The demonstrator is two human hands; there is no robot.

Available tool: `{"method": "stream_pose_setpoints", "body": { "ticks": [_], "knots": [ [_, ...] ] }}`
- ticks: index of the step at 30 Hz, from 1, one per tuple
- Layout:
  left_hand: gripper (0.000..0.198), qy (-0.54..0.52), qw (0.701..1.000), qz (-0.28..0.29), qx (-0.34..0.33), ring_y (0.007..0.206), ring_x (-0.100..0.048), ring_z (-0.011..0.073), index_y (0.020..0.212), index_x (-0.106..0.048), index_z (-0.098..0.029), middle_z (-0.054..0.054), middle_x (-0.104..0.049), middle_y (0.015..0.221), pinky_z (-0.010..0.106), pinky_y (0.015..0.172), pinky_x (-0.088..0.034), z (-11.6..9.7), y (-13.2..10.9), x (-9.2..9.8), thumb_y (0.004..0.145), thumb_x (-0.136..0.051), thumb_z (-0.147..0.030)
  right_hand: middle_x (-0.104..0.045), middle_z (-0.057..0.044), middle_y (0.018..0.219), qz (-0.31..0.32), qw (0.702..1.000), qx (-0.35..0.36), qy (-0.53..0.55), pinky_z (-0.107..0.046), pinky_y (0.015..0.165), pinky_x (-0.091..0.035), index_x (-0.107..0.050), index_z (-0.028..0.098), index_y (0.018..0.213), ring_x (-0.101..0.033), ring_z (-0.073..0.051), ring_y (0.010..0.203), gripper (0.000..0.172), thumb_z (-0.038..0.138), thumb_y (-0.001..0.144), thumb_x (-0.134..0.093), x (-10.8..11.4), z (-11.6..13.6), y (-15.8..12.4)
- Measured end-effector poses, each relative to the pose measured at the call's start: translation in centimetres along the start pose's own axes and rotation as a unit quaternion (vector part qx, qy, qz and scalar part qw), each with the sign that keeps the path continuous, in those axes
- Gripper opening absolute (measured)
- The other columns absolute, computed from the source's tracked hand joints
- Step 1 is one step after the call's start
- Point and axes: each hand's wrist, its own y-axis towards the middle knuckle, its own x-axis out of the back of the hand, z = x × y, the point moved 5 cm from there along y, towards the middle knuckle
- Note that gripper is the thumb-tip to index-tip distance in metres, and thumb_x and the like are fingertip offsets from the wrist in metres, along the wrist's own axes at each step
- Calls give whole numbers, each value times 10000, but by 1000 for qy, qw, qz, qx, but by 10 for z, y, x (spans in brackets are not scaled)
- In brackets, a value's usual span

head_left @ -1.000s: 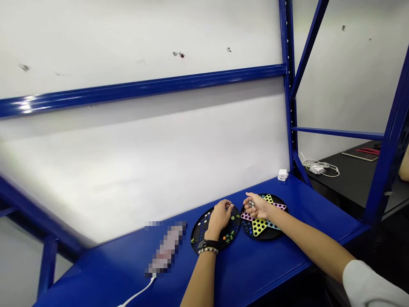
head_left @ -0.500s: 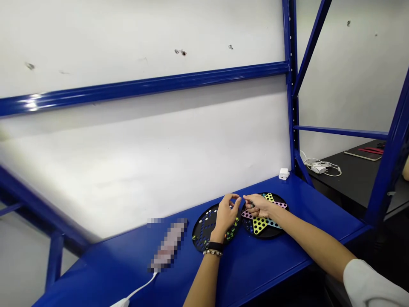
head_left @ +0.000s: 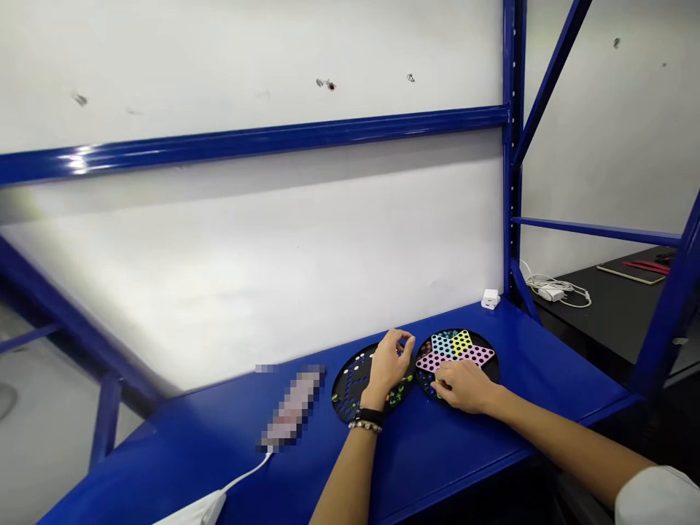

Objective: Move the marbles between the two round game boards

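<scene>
My left hand (head_left: 388, 368) hovers over a round black game board (head_left: 341, 394) with white spots, blue marks and marbles (head_left: 396, 398) along its near right rim. Its fingers curl in towards the thumb; whatever lies inside them is hidden. To the right is a second round black board with a pink, yellow and blue star (head_left: 480, 355) full of holes, a Chinese checkers board. My right hand (head_left: 464, 385) is down on its near side, fingertips pinched together at the lower left of the star and covering that part. Any small piece in the pinch cannot be made out.
A pixelated flat object (head_left: 292, 408) with a white cable (head_left: 246, 477) lies left on the blue table (head_left: 437, 467). A white charger plug (head_left: 491, 298) stands at the back corner. Blue frame posts rise behind and right; a black table (head_left: 612, 310) holds cables.
My right hand has moved away from my left fingertips, down and to the right onto the star board. My left hand stays nearly in place. The camera view has shifted slightly.
</scene>
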Motion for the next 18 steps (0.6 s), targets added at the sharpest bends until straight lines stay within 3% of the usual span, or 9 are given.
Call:
{"method": "stream_pose_setpoints", "body": {
  "ticks": [8, 15, 18],
  "knots": [
    [266, 11, 999, -35, 17, 770, -597, 178, 941, -644, -218, 35, -682, 949, 304, 765, -458, 13, 0, 20, 923, -469, -417, -573, -49, 806, 0, 998, 19, -56, -288, 602, -295, -547, 203, 751, -491, -161, 684, 218, 294, 945, -501, 6, 7, -12],
    [280, 15, 997, -66, 30, 744, -606, 169, 902, -648, -223, 19, -685, 887, 295, 730, -464, 29, 0, 34, 895, -480, -447, -596, -74, 945, -7, 995, 2, -98, -339, 774, -403, -604, 181, 891, -535, -211, 873, 136, 215, 933, -480, 20, 24, -36],
    [316, 9, 997, -53, 54, 706, -605, 167, 908, -661, -214, 14, -684, 821, 288, 698, -460, 43, -5, 42, 884, -480, -471, -611, -74, 1021, -10, 996, -4, -86, -379, 841, -404, -627, 199, 996, -534, -233, 949, 136, 230, 915, -521, 26, 29, -49]
  ]
}}
